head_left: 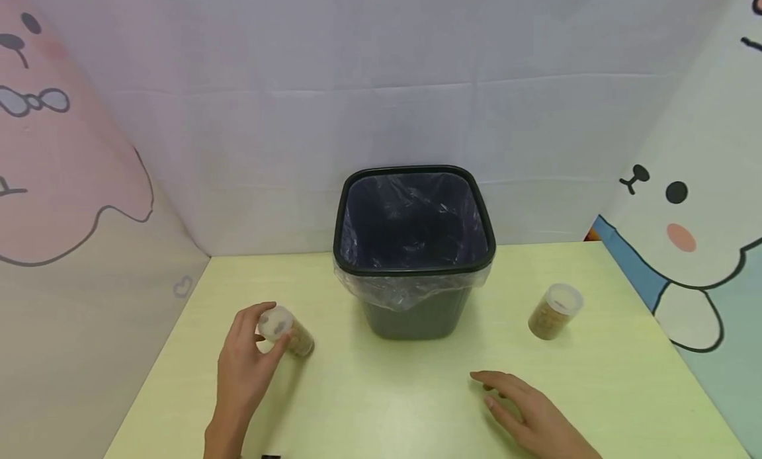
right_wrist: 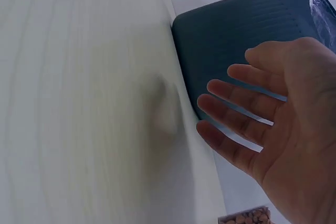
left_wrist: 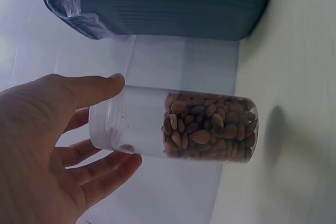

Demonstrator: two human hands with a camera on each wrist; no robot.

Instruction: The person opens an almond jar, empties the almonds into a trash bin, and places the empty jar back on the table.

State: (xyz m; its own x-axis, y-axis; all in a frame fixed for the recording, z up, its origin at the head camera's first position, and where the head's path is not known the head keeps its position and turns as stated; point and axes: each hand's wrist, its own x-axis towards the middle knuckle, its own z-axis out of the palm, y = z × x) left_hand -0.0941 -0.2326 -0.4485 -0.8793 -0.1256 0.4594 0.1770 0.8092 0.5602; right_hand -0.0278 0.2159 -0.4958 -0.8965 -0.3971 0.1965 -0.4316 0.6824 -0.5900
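Note:
My left hand (head_left: 245,361) grips a clear jar of almonds (left_wrist: 210,127) round its white lid, thumb on one side and fingers on the other. The almonds fill roughly the lower half of this jar, and its base is close over the table, a shadow beside it. Over the right front of the table is my right hand (head_left: 532,413), its fingers spread and slightly bent with nothing in them. Beyond that hand stands a second lidded jar (head_left: 550,317) with brown contents, only a corner of it showing in the right wrist view.
A dark bin (head_left: 417,320) lined with a clear plastic bag stands at the back middle of the pale yellow table (head_left: 369,399). Behind it hangs a white cloth (head_left: 286,135), with printed cartoon figures on both sides. A small black object (head_left: 270,456) shows at the front edge.

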